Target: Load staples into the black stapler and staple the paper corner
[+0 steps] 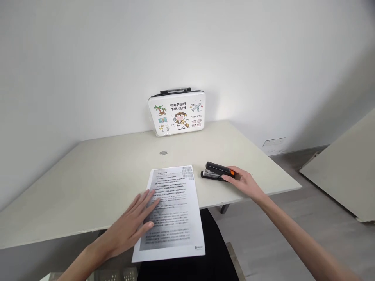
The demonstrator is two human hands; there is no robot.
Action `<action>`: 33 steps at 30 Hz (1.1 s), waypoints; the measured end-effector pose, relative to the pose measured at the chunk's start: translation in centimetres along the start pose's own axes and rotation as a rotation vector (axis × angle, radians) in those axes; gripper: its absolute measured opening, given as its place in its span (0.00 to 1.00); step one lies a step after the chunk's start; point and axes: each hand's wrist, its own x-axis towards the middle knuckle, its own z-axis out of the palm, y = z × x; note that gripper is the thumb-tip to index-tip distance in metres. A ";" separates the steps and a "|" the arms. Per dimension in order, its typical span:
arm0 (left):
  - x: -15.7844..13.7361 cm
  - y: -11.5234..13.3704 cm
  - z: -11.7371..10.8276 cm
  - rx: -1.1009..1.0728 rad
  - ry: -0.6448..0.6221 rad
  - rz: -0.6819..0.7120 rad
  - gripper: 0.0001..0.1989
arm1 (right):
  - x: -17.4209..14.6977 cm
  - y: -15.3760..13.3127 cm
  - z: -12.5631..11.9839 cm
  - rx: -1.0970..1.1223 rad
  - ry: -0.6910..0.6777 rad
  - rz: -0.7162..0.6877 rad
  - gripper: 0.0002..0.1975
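Printed paper (172, 230) lies on the table, its near part reaching past the front edge over my lap; I cannot tell whether it is one sheet or several. Flat on the paper's left side rests my left hand (136, 218), fingers spread. To the right of the paper, a black stapler (216, 171) with an orange patch at its rear end is on the table, its front pointing left towards the sheet. My right hand (241, 181) grips the stapler's rear end between thumb and fingers.
A white cartoon-printed case (177, 113) with a black handle stands at the back against the wall. Small grey strips (163, 153), perhaps staples, lie mid-table (117, 168). Another pale board or tabletop (342, 168) stands at the right, beyond the grey floor.
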 end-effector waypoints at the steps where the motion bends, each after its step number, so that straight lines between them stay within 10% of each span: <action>1: 1.0 0.6 0.0 0.003 -0.011 -0.002 0.34 | 0.1 -0.1 -0.1 0.030 0.004 0.004 0.24; 21: 32.3 10.6 4.3 -0.209 0.151 0.008 0.44 | -1.7 -2.4 -6.0 0.153 0.151 0.045 0.25; 26: 29.1 9.5 4.4 -0.348 0.256 0.072 0.35 | -2.4 -3.4 -4.1 0.156 0.088 0.020 0.23; 33: 12.7 2.5 2.5 -0.527 0.256 -0.190 0.31 | -2.5 -4.4 1.3 0.001 -0.005 -0.071 0.20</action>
